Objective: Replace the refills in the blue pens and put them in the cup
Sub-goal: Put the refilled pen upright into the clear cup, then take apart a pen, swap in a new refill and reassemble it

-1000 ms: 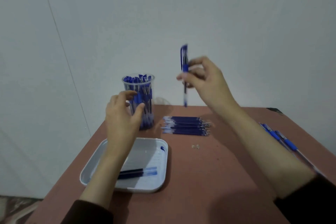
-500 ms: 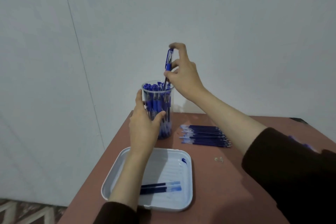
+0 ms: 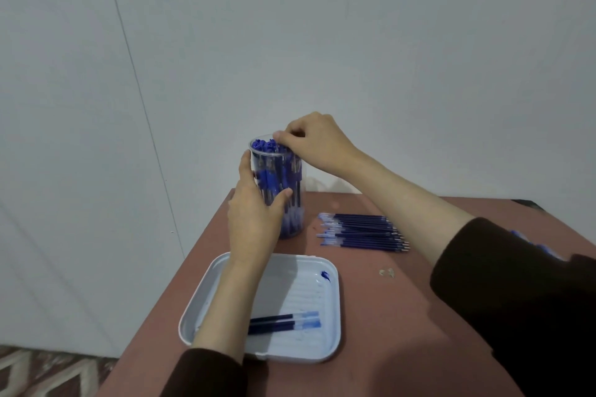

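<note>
Grips the cup [image 3: 295, 171] at 11 o'clock, left hand [image 3: 254, 219] curled round its wall. Pinches a blue pen [image 3: 273, 145] top at the rim with right hand [image 3: 317, 145] fingertips. Looks well along, judging by the crowded cup. Leaves fresh refills [image 3: 364, 232] at 1 o'clock, loose pens [image 3: 522, 237] at 3, and two spent refills [image 3: 283, 323] in the tray [image 3: 335, 325] at 7.

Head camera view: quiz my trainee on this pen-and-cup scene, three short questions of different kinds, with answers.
1. True or false: the left hand grips the cup.
2. How many refills lie in the tray?
3. The right hand is: A in the tray, B on the pens at the cup's mouth, C on the left hand.
Key: 1 true; 2 two; 3 B.
</note>
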`<state>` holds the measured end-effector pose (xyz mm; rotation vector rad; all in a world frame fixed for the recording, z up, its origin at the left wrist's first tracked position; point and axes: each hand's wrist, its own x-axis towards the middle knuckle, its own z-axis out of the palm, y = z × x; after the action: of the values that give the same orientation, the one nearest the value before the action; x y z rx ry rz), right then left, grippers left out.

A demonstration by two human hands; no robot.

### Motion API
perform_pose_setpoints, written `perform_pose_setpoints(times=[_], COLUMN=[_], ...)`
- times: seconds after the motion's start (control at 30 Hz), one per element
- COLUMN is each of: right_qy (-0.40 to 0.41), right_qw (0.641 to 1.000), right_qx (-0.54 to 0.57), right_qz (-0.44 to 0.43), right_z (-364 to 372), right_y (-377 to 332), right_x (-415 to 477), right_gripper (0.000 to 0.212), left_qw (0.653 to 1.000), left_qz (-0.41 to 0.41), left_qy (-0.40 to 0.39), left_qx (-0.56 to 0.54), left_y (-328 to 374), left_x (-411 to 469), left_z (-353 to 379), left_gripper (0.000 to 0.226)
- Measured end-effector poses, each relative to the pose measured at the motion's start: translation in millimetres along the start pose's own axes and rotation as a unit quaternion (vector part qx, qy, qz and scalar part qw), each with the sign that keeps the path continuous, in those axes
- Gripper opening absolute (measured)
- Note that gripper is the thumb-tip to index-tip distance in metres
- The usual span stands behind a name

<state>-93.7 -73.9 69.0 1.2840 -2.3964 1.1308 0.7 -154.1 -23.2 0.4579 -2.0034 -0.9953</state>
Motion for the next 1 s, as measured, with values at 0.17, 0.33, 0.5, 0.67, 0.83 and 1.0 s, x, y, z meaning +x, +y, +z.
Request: perform_pose_setpoints(times=[0.17, 0.33, 0.5, 0.67, 0.83, 1.0], right_qy=[0.001, 0.032, 0.044, 0.087, -0.007, -0.044], right_qw=[0.999, 0.999, 0.985, 0.931, 0.852, 0.837], right_qx=[-0.011, -0.026, -0.085, -0.173, -0.298, -0.318], right_qz=[-0.031, -0.003, 0.143, 0.308, 0.431, 0.443], right_z=[-10, -38, -80, -135, -164, -165], right_y=[-3, 24, 78, 122, 147, 161], right_x=[-19, -69, -128, -176, -207, -220], right_gripper=[0.031, 0.032, 0.023, 0.026, 0.028, 0.022], left_qw=[0.999, 0.991, 0.992, 0.984, 0.972, 0.965], left_qz=[0.009, 0.070, 0.126, 0.137, 0.155, 0.175], left_qy=[0.030, 0.107, 0.009, -0.113, -0.171, -0.193], left_qx=[0.001, 0.028, 0.009, -0.017, -0.035, -0.038], left_y=[17, 47, 72, 87, 91, 91], left_x=[-8, -36, -65, -92, -103, -109], left_z=[-1, 6, 37, 71, 85, 87], left_gripper=[0.077, 0.066, 0.051, 0.047, 0.048, 0.049])
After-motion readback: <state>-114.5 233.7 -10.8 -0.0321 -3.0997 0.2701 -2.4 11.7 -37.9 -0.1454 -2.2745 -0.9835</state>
